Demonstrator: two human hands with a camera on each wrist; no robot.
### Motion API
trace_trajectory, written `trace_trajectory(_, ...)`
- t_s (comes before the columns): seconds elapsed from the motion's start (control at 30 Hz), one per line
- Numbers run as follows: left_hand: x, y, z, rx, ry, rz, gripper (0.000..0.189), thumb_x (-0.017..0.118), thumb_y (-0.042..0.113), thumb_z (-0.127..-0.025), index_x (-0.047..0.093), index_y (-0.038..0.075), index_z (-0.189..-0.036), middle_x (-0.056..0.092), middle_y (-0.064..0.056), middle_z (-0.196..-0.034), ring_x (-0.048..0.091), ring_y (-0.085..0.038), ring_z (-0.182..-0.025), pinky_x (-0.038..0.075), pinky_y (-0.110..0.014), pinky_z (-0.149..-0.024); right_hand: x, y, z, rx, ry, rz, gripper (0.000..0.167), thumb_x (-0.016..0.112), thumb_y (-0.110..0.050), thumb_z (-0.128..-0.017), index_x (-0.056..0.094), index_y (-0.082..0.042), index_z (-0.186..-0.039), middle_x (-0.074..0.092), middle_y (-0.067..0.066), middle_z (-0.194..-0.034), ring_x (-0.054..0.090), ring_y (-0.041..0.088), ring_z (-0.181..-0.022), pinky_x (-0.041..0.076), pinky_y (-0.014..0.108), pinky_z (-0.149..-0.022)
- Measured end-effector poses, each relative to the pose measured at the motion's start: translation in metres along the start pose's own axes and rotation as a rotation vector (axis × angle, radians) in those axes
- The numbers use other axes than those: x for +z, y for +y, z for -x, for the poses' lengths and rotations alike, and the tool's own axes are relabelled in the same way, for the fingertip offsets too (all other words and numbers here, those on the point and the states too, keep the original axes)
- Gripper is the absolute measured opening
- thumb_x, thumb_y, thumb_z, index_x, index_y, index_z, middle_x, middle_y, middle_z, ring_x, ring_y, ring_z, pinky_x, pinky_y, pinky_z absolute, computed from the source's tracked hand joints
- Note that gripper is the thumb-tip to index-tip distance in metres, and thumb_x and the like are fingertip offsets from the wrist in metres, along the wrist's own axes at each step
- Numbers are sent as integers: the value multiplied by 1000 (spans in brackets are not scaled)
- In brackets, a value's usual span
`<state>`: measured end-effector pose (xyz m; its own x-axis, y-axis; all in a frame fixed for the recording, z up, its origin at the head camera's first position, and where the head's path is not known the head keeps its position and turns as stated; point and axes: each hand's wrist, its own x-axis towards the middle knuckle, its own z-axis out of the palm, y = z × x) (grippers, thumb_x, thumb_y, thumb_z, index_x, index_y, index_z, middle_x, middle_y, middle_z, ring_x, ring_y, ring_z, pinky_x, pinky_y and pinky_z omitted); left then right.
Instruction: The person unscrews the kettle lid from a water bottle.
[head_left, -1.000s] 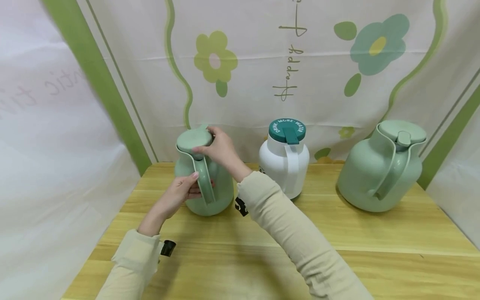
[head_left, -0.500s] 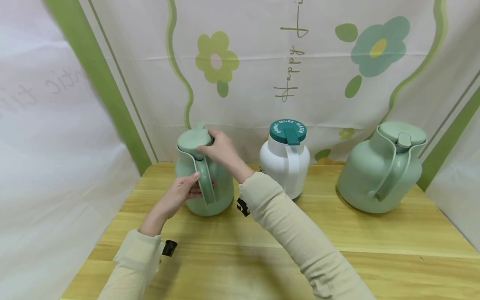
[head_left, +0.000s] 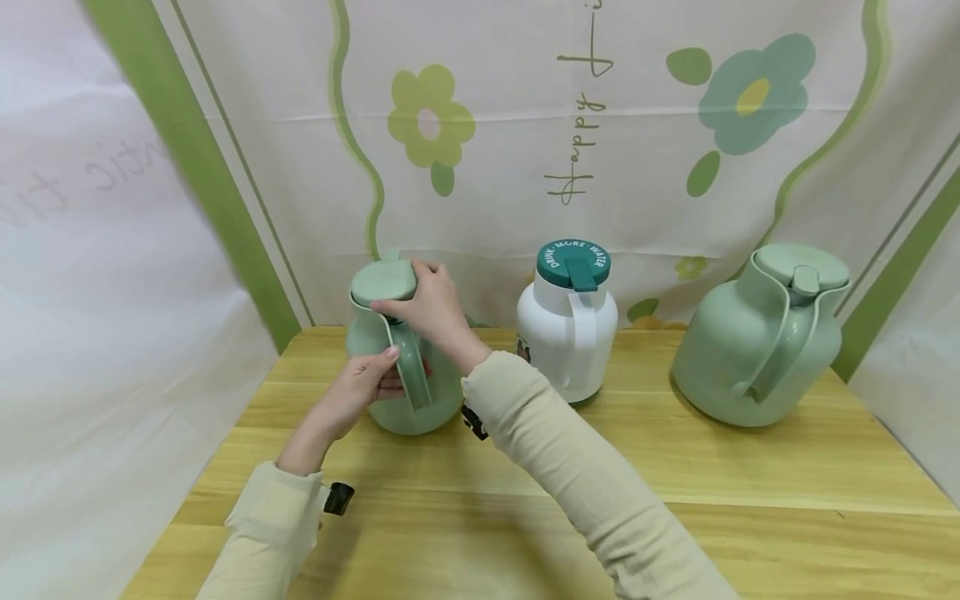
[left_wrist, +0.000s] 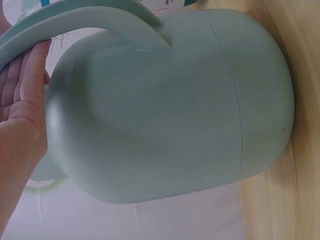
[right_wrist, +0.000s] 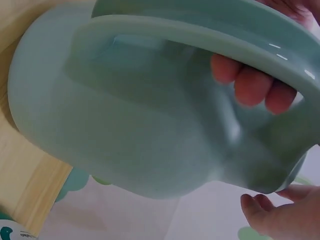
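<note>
A pale green thermos jug [head_left: 442,392] stands upright at the left end of the table. My left hand [head_left: 351,393] grips its handle [head_left: 411,367], fingers passed through behind it. In the right wrist view several fingertips [right_wrist: 250,86] show under the handle. Over the top, my right hand [head_left: 435,307] holds the jug's round lid [head_left: 381,283], thumb on the near rim and fingers on the right side. A small tab [head_left: 391,254] on the lid points to the back. The jug's body [left_wrist: 160,115] fills much of the left wrist view.
Right of the hands stands a white jug [head_left: 570,342] with a dark green lid [head_left: 573,265]. Another pale green thermos jug [head_left: 757,350] stands farther right. The wooden table [head_left: 465,533] ends against a floral cloth [head_left: 495,183] at the back.
My right hand has shifted slightly left, and the lid has turned counterclockwise with it, its tab swinging left. The left hand keeps its grip on the handle.
</note>
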<state>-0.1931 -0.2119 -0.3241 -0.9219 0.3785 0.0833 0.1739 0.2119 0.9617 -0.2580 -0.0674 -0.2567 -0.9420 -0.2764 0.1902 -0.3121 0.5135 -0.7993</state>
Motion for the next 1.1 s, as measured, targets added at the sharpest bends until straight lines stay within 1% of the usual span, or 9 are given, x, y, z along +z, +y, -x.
trace_trajectory(0.03, 0, 0, 0, 2, -1, 3, 66, 31, 41, -104, 52, -18, -124, 64, -26, -119, 67, -2, -97, 56, -23, -87, 1, 0, 0, 9, 9, -9, 85, 75, -40, -81, 34, -9, -148, 34, 16, -149, 41, 30, -130, 43, 41, -105)
trace_trajectory(0.1, 0, 0, 0, 2, 2, 5, 66, 31, 41, -104, 52, -18, -124, 64, -25, -119, 67, -2, -97, 56, -23, -86, 1, -1, 1, 16, 21, -14, 84, 76, -40, -81, 35, -10, -148, 34, 17, -147, 40, 31, -129, 44, 42, -103)
trace_trajectory(0.27, 0, 2, 1, -1, 14, 1, 67, 33, 43, -104, 53, -18, -124, 70, -12, -113, 67, -2, -96, 56, -23, -86, 0, -2, 2, 10, 45, -9, 81, 77, -38, -80, 40, -10, -146, 41, 18, -141, 47, 30, -122, 46, 41, -101)
trace_trajectory(0.5, 1, 2, 0, -4, 22, -22, 66, 31, 42, -104, 54, -17, -123, 63, -29, -119, 67, -2, -96, 57, -25, -86, -4, 2, 0, -23, 93, -45, 73, 81, -30, -76, 50, -5, -137, 56, 15, -132, 55, 26, -119, 48, 35, -101)
trace_trajectory(0.6, 2, 2, -1, -4, 19, -22, 66, 31, 42, -104, 54, -17, -123, 62, -31, -120, 67, -2, -97, 57, -26, -87, -6, 4, 1, -23, 102, -54, 70, 81, -29, -76, 52, -6, -135, 57, 13, -132, 54, 25, -120, 47, 35, -102)
trace_trajectory(0.7, 2, 1, -1, -5, 17, -18, 66, 31, 42, -104, 54, -17, -124, 61, -31, -120, 67, -3, -97, 57, -26, -87, -7, 4, 1, -29, 98, -20, 67, 79, -29, -79, 53, -6, -136, 56, 13, -134, 54, 25, -122, 46, 35, -104)
trace_trajectory(0.87, 2, 2, -1, -1, 15, -23, 66, 31, 42, -104, 54, -17, -123, 63, -29, -120, 67, -2, -97, 57, -25, -87, -10, 2, 2, -47, 39, 14, 62, 71, -25, -87, 47, -4, -140, 50, 15, -142, 48, 26, -131, 42, 36, -109)
trace_trajectory(1.03, 1, 3, 0, -4, 19, -19, 65, 32, 42, -104, 54, -17, -123, 70, -14, -114, 67, -2, -96, 57, -23, -86, -14, 0, 1, -68, -75, 75, 67, 62, -33, -92, 36, -3, -146, 41, 13, -150, 41, 26, -137, 38, 38, -113)
trace_trajectory(1.1, 1, 3, 1, -5, 23, -18, 65, 32, 41, -104, 54, -18, -122, 70, -11, -112, 68, -2, -95, 57, -24, -86, -13, 0, 1, -88, -106, 104, 72, 59, -38, -93, 31, -2, -148, 38, 12, -152, 41, 26, -137, 39, 38, -112)
